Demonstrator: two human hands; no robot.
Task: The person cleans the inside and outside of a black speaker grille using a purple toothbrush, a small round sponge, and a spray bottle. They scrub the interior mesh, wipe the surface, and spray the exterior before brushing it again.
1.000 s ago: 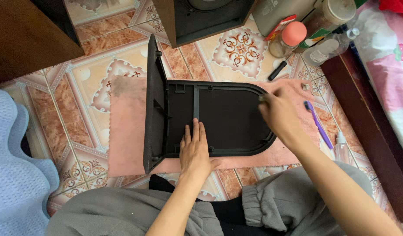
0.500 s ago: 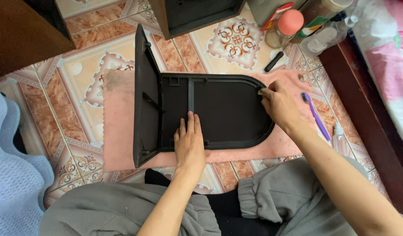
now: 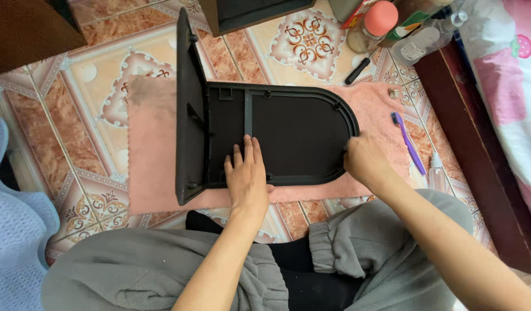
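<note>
At the top right, on the tiled floor, stands a cluster of containers. A jar [image 3: 373,26] with a round pink lid sits nearest the middle. Beside it lies a clear plastic bottle [image 3: 422,41] with a white label, tilted. Above them show a red-and-white carton [image 3: 357,8] corner and a green-labelled bottle [image 3: 413,18]. A small clear spray bottle [image 3: 436,171] stands at the right.

A matte black plastic arched panel [image 3: 300,135] lies on a pale pink fluffy cloth [image 3: 153,150], over a floor of orange-and-cream ornamental tiles [image 3: 104,75]; a purple toothbrush [image 3: 409,144] lies beside it.
</note>
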